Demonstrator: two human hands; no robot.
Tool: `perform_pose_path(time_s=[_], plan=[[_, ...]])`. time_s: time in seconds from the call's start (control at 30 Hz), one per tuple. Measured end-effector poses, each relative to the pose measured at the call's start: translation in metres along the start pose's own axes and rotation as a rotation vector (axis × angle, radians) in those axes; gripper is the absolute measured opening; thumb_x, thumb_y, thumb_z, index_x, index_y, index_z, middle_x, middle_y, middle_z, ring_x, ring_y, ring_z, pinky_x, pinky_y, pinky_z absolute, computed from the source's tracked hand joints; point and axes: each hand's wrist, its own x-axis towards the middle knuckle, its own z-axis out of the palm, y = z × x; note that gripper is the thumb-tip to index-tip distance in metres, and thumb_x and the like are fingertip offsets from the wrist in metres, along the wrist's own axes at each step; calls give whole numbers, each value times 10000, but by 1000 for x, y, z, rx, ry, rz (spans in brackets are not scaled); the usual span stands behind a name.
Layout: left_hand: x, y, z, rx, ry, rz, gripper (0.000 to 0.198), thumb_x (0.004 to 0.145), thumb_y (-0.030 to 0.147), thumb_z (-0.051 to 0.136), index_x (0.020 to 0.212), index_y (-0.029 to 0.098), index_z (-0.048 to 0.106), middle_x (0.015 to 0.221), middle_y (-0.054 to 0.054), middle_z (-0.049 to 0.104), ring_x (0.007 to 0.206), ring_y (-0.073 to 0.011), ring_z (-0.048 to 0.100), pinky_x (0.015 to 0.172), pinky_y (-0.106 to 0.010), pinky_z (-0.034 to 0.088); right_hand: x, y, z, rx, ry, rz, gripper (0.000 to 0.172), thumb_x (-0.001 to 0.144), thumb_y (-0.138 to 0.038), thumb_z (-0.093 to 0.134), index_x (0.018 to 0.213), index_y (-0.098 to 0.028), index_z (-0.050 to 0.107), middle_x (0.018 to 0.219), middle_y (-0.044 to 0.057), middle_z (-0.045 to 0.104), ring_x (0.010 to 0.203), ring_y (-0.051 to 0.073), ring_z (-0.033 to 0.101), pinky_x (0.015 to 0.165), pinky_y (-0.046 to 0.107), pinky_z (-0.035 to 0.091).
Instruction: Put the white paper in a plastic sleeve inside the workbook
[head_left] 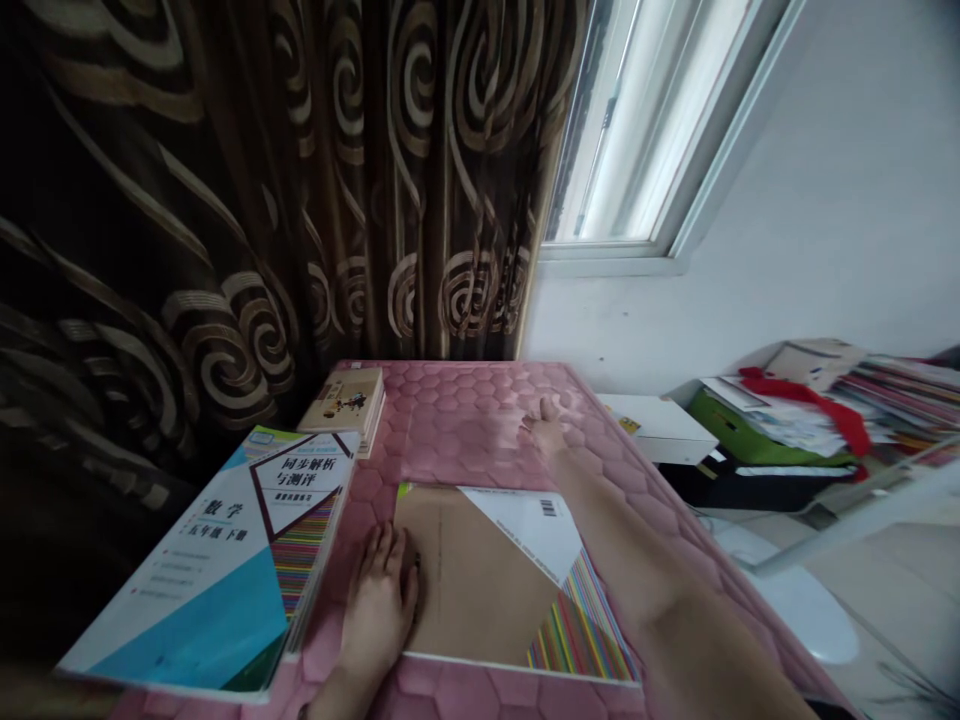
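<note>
My left hand lies flat on the pink quilted table cover, fingers stretched out. Its thumb is at the left edge of a brown-and-white book with a striped corner and a barcode. A small dark thing shows by the thumb, too small to name. Beyond the book, my right hand reaches far forward with its fingers apart, slightly blurred, over or on the cover; I cannot tell if it touches. Beside it a faint, shiny rectangle shows on the cover, perhaps a clear sheet. Neither hand holds anything visible.
Left of my left hand is a stack of workbooks with a white-and-blue top cover. Behind it stand smaller tan books. A patterned curtain hangs along the back. To the right are a white box and a green container of papers.
</note>
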Motion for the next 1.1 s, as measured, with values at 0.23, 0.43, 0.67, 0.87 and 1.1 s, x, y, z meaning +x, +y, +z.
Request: perform_pose_path(time_s=[0.23, 0.43, 0.67, 0.87, 1.1], plan=[[2, -3, 6, 64, 50, 43, 468, 923, 286, 380, 1320, 123, 566, 1387, -142, 549, 1322, -277, 461, 1084, -470, 403, -57, -28, -62, -35, -187, 29, 383, 785, -421, 625, 1120, -242, 679, 1127, 81, 709, 1014, 240, 670, 851, 401, 569], [5, -6, 5, -24, 70, 32, 444, 914, 304, 400, 1260, 113, 602, 1384, -156, 540, 1303, -280, 477, 1089, -457, 401, -174, -43, -115, -468, -373, 11, 353, 878, -476, 483, 1054, -261, 702, 1075, 46, 734, 967, 226, 687, 862, 365, 543], [0, -3, -18, -101, -49, -207, 354, 856, 152, 434, 1144, 119, 637, 1159, -160, 641, 1087, -253, 622, 962, -419, 491, -250, -35, -130, -593, -248, 219, 354, 849, -443, 461, 1029, -196, 639, 970, 106, 745, 893, 256, 711, 778, 355, 542], [6, 12, -46, -126, -186, -327, 289, 849, 101, 458, 1105, 81, 588, 1100, -186, 657, 1007, -256, 650, 880, -365, 483, -251, -30, -118, -680, -197, 182, 362, 838, -442, 480, 1022, -181, 650, 1080, 150, 719, 1025, 302, 671, 853, 403, 513], [11, 14, -65, -358, -332, -445, 204, 883, 62, 440, 1009, 156, 571, 951, -81, 717, 842, -148, 691, 723, -217, 460, -254, -25, -122, -386, -159, 168, 472, 777, -489, 554, 1144, -211, 656, 1022, 74, 744, 831, 245, 697, 770, 372, 546]])
